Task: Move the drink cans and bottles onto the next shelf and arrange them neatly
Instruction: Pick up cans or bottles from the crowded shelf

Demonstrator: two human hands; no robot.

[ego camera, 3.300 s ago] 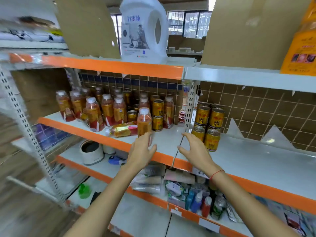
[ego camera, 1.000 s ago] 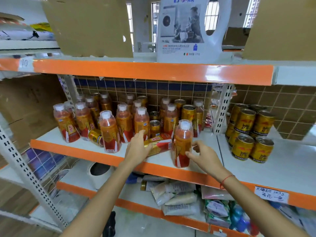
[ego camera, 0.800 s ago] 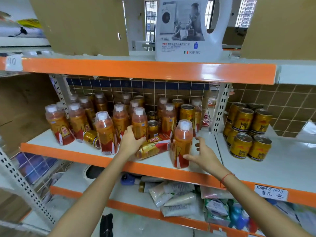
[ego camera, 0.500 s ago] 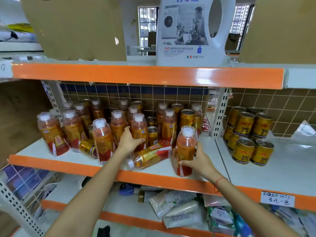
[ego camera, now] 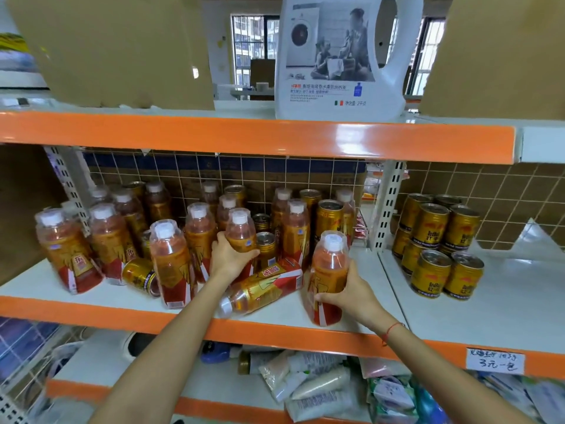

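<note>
Two bottles are held at once on the left shelf (ego camera: 91,304). The left hand (ego camera: 227,260) is wrapped around an upright bottle (ego camera: 241,232) in the middle of the crowd, fingers curled across its lower body, thumb on the near side. The right hand (ego camera: 351,293) is clamped on the front bottle (ego camera: 328,276), which stands near the shelf's front edge, at about 5 o'clock from the left hand; the thumb lies across its red lower label and the fingers are curled round its right side.

Between the two hands a fallen bottle (ego camera: 263,289) is seen lying on its side, its white cap pointing towards 7 o'clock and its base tucked against the standing ones. A toppled can (ego camera: 142,275) lies at 9 o'clock from it, wedged among standing bottles. More bottles and gold cans are crowded behind, towards 12 o'clock, up to the tiled back wall.

On the next shelf (ego camera: 504,301), at 3 o'clock past the perforated upright (ego camera: 386,206), a cluster of gold cans (ego camera: 440,246) is stacked two high — some in front at single height. A handwritten price tag (ego camera: 495,359) is fixed to that shelf's orange edge. Above, a white detergent jug (ego camera: 339,56) is flanked by cardboard.
</note>
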